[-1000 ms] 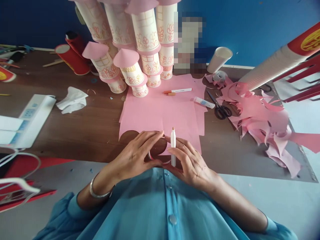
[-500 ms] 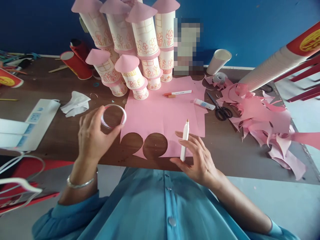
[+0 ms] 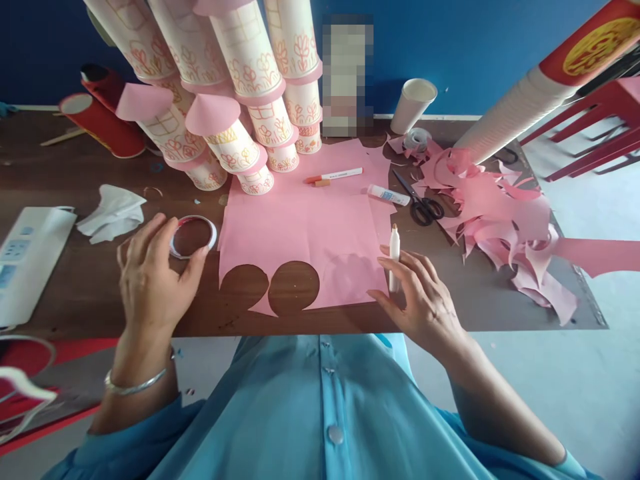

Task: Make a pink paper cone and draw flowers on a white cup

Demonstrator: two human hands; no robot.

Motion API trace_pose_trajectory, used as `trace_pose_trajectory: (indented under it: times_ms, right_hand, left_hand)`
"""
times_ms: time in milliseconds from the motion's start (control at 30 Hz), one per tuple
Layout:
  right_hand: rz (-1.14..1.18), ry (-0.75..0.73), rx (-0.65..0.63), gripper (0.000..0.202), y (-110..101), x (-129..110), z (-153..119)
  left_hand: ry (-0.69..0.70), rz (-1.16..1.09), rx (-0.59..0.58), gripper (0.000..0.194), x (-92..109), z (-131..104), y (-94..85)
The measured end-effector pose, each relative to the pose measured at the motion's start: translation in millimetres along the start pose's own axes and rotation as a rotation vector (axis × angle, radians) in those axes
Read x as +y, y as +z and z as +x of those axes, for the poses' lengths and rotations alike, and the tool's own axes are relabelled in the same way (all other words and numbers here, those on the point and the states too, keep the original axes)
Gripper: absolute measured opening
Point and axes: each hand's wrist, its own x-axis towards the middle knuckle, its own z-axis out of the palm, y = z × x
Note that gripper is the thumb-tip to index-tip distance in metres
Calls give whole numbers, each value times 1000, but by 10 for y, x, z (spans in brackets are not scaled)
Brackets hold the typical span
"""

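My left hand (image 3: 157,277) has its thumb and fingers round the edge of a white ring, which looks like a tape roll (image 3: 214,235), left of the pink paper (image 3: 270,230). Two round holes are cut along the paper's near edge. By the paper's right edge, my right hand (image 3: 423,293) holds a white marker (image 3: 395,243) between thumb and fingers, its brownish tip uncapped and pointing away from me. An orange-tipped marker (image 3: 345,175) and a small brown cap (image 3: 323,183) lie on the paper. A glue stick (image 3: 389,195) rests at its right side.
Paper-cup towers (image 3: 253,67) with pink cone roofs stand at the back left. Black scissors (image 3: 425,210) lie beside pink scraps (image 3: 515,213) on the right. A white cup (image 3: 414,103), a tall roll (image 3: 515,110), a crumpled tissue (image 3: 113,213) and a white box (image 3: 37,257) are around.
My left hand has moved left with the ring, away from the paper's edge. My right hand has shifted right with the marker. The camera view has also shifted.
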Motion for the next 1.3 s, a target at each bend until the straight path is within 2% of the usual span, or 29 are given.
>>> trace_pose_trajectory:
  times_ms: [67,133,167,233,300,367,433,533,667,767,867,933,1100,1300]
  right_hand:
    - [-14,-14,5,55,-35,41,9]
    - [24,-11,14,54,-78,48,19]
    - [66,-1,5,54,-100,36,24]
    - [195,31,-53,58,-136,-17,32]
    - [327,35,-115,63,-153,-93,42]
    - [418,-32,-116,50,-144,-167,59]
    - [463,-139,-50,38,-115,-217,85]
    - [450,-226,50,34,-66,-235,142]
    - [493,-154,109,24,-46,-201,242]
    - [667,26,79,7,-22,-177,312]
    - [784,199,8,11,49,-157,358]
    - [834,262,-48,15,108,-144,373]
    - [845,318,-76,16,206,-124,372]
    - [788,285,-154,12,244,-167,355]
  left_hand:
    - [67,-7,64,49,139,20,-43]
    - [142,-55,70,40,334,41,-56]
    - [219,-76,110,36,446,51,-47]
    - [339,-142,41,34,674,71,5]
    - [467,-250,-93,38,873,88,92]
    - [554,-299,-182,40,1014,101,189]
    - [583,-298,-216,41,1092,106,271]
    - [570,-306,-233,38,1121,105,340]
    - [549,-277,-321,36,1095,102,370]
    - [548,-266,-357,36,1081,94,386]
    - [539,-279,-367,36,1079,84,402]
    - [541,-288,-355,36,1084,77,409]
    - [553,-303,-323,34,1101,64,413]
    - [507,-352,-350,36,1101,44,421]
